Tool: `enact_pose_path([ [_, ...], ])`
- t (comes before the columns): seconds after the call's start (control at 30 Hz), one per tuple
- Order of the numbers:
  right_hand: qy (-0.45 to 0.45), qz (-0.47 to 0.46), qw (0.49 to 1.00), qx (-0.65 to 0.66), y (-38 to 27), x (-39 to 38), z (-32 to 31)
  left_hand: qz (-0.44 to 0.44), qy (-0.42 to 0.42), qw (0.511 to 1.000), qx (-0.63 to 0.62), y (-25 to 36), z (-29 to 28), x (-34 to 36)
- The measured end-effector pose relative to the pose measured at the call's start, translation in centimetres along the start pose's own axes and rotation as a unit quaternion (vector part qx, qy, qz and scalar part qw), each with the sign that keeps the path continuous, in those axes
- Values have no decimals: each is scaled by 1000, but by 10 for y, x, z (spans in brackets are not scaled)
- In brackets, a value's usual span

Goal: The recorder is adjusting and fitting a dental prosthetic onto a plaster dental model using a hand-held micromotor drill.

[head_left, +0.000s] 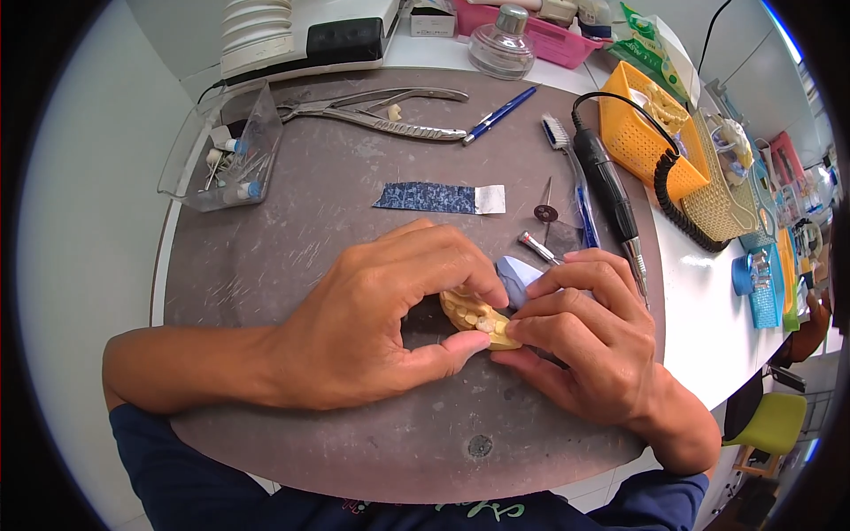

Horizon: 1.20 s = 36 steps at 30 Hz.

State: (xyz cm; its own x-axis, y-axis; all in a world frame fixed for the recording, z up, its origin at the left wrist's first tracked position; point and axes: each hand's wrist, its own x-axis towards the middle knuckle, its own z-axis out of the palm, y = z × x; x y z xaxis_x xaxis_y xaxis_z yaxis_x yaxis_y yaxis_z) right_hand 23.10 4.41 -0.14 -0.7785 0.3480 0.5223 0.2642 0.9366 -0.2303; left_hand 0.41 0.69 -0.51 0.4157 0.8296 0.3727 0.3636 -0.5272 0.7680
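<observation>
A yellow plaster dental cast (pixel 461 311) with a row of teeth sits low over the bench, between my two hands. My left hand (pixel 376 305) curls around its left side, thumb tip at the near edge and fingers over the far side. At the cast's right end my right hand (pixel 591 332) pinches it between thumb and fingers. A paler tooth (pixel 483 326) shows in the row near the right fingertips. Just beyond the cast lies a bluish-grey angular block (pixel 516 280), partly hidden by the right fingers.
Pliers-like calipers (pixel 381 111), a blue pen (pixel 500 115) and a patterned blue strip (pixel 429 197) lie farther back. To the right are a toothbrush (pixel 575 173), a black corded handpiece (pixel 606 181) and a yellow basket (pixel 651 142). A clear bin (pixel 190 181) stands left.
</observation>
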Motion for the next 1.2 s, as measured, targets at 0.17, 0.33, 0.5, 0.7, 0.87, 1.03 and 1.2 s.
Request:
enact_pose_path([
  [0.17,2,-1,1000,-2,0,-1,1,16,-13,1000,4,-1,1,0],
  [0.33,4,-3,1000,-5,0,-1,2,9,-14,1000,3,-1,1,-1],
  [0.5,2,-6,1000,-3,1,-2,2,24,-15,1000,13,-4,1,-2],
  [0.7,17,-3,1000,-4,-2,0,-4,-15,5,1000,-27,5,-1,-2],
  [0.87,64,1,998,17,-4,0,-7,-198,66,887,-412,11,11,-9],
  [1.03,48,-5,999,8,-2,1,-6,-199,32,879,-433,6,9,-11],
  [1.2,13,95,995,-23,1,3,-7,-225,57,854,-466,8,4,-8],
])
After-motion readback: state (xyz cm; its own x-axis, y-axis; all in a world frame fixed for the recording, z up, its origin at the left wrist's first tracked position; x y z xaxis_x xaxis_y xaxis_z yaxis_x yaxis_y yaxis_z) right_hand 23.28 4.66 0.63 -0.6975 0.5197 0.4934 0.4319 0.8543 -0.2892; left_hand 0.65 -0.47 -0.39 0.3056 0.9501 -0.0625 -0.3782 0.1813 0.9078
